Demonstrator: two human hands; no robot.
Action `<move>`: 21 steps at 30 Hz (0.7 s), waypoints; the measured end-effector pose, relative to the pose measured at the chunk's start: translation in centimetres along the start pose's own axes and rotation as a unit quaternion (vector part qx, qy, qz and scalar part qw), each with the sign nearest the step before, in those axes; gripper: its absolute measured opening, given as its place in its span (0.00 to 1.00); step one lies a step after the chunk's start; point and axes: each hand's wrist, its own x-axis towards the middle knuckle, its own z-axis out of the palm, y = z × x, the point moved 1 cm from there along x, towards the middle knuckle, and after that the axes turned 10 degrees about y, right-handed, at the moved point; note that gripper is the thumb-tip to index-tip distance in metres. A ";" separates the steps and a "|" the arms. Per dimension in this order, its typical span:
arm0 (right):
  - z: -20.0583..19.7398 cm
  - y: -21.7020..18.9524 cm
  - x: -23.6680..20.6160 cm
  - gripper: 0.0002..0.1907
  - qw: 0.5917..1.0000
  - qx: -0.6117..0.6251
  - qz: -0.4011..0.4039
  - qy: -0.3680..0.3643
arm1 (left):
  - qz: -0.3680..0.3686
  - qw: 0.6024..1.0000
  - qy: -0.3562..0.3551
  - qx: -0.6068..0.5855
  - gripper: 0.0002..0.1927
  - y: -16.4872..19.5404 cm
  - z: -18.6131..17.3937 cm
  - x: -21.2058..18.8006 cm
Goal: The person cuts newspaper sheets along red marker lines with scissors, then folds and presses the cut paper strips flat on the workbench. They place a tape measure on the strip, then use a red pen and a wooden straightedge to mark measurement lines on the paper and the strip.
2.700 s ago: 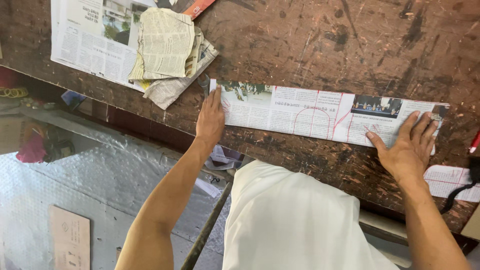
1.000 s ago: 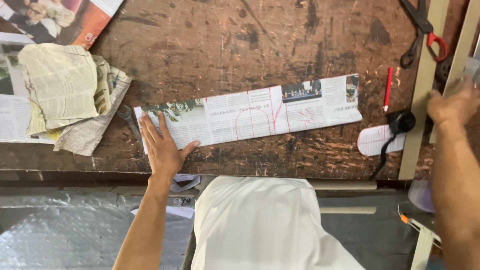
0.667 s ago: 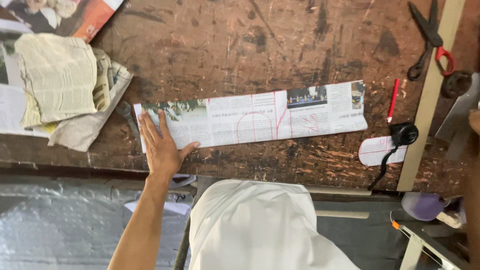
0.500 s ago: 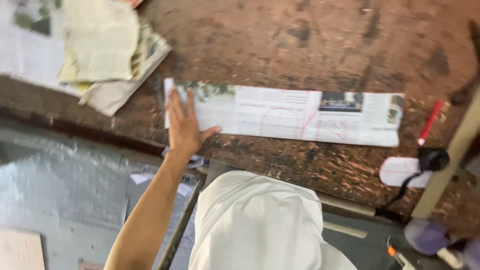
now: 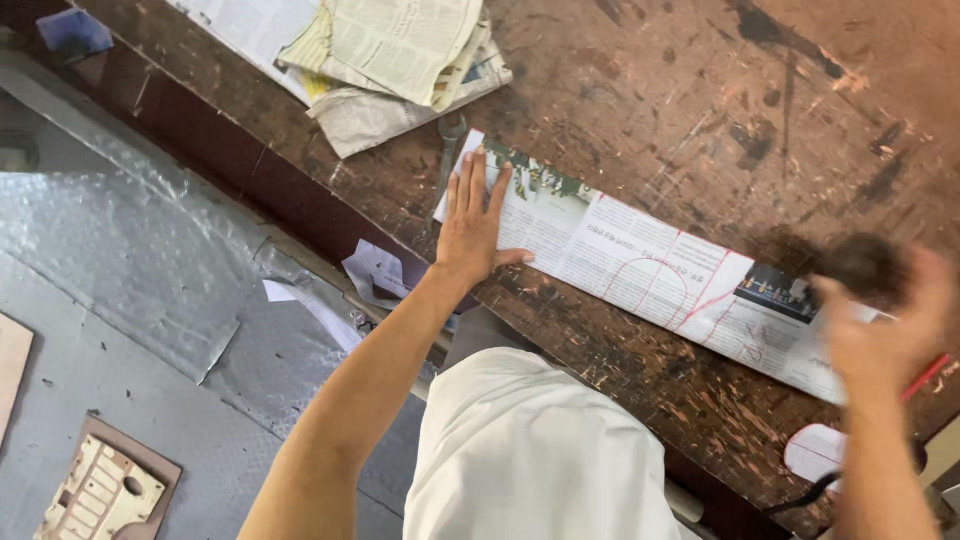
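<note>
My left hand (image 5: pixel 474 225) lies flat with the fingers spread on the left end of a long folded newspaper strip (image 5: pixel 640 270), pressing it down so that it stays put and stretched along the near part of the worn wooden table (image 5: pixel 700 90). The strip runs slantwise from my left hand towards the right, its far end passing under my right hand (image 5: pixel 880 325). That hand is raised above the strip and blurred; the fingers look loosely curled around something dark, but I cannot tell whether they grip it.

On the strip's middle, red pen lines draw a curved, arch-like outline over the grey print, and a small dark photograph sits just to the right of it; a greenish picture marks the left end. At the far left of the table lies a heap of folded newspapers (image 5: pixel 400 50), yellowed and grey. A red pencil (image 5: pixel 925 378) shows at the right edge, and a white paper cut-out (image 5: pixel 815 452) lies near me below it.
</note>
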 end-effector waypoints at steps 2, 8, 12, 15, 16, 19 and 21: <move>4.2 -8.7 -0.3 0.45 0.984 0.146 -0.077 -0.059 | -0.004 1.000 0.007 -0.014 0.76 0.0 -0.2 -0.1; 12.1 -29.1 -0.6 0.41 0.893 0.265 -0.296 -0.213 | -0.019 0.998 0.033 -0.052 0.79 0.1 -0.7 -0.2; 12.8 -31.6 -0.4 0.43 0.906 0.242 -0.275 -0.211 | -0.022 0.996 0.058 -0.069 0.79 -0.1 -1.2 -0.1; 13.5 -31.5 -0.6 0.42 0.902 0.243 -0.266 -0.237 | -0.029 0.995 0.049 -0.084 0.78 -0.6 -1.5 -0.1; 13.9 -31.5 -0.8 0.43 0.902 0.231 -0.268 -0.246 | -0.031 0.995 0.043 -0.087 0.77 -1.0 -1.6 -0.1; 14.9 -31.6 -1.6 0.41 0.909 0.210 -0.258 -0.252 | -0.005 0.990 0.068 -0.121 0.72 -2.3 -2.0 -0.5; 15.8 -31.7 -2.0 0.40 0.913 0.199 -0.259 -0.245 | -0.001 0.993 0.067 -0.098 0.69 -3.5 -2.0 -0.8</move>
